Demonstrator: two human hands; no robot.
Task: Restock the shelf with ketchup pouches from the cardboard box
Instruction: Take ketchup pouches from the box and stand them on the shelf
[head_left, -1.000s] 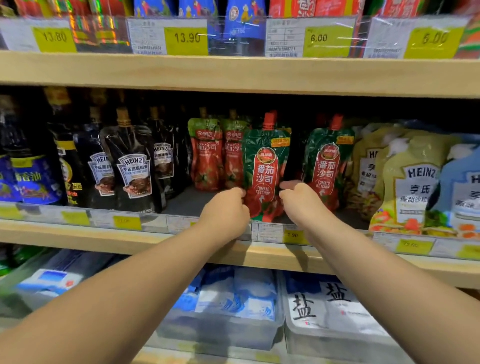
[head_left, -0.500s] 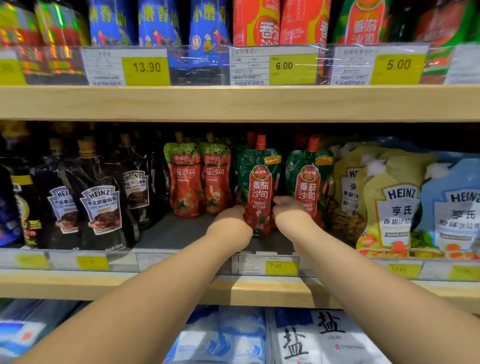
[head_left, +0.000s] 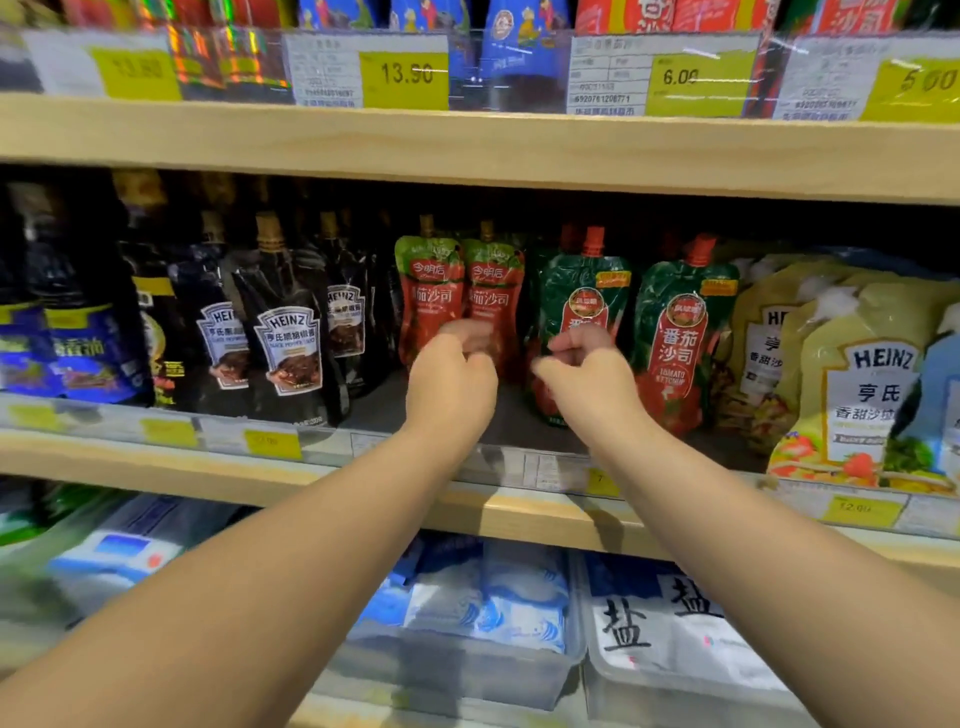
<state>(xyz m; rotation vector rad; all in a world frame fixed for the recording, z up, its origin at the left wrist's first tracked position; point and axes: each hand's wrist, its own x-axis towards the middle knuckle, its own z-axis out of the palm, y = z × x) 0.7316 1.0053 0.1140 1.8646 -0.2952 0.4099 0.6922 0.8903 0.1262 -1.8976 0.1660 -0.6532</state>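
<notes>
noting 2 bare forearms reaching up from the bottom of the view toward the green ketchup pouch (head_left: 576, 291), the landmark for this report. it stands upright near the front of the middle shelf (head_left: 208, 467).

below the pouch, on the lower tier, salt packs (head_left: 649, 623) lie in clear bins.

the left hand (head_left: 452, 387) hangs just left of the pouch, in front of 2 red ketchup pouches (head_left: 434, 296). the right hand (head_left: 589, 384) covers the pouch's lower half. fingers on the 2 hands are loosely curled and blurred by motion. neither hand wraps anything, so they are judged released. whether the right fingertips brush the pouch face cannot be told.

just right of the pouch stands 1 more green pouch (head_left: 680, 338), label forward, with yellow heinz pouches (head_left: 872, 384) beyond it. well left of the pouch stand black heinz sauce pouches (head_left: 288, 343). above the pouch runs the upper shelf (head_left: 467, 145) with its price tags. the cardboard box is not in view.

judgement: the pouch is placed, and the step in hand is letting go cleanly. recommended practice:
- draw the hands straight back, clear of the soft neighbours.
- check that the base sits flat and the label faces out.
- check that the spout is upright and in line with the pouch on its right.

a soft pouch may slump forward if nudged.
</notes>
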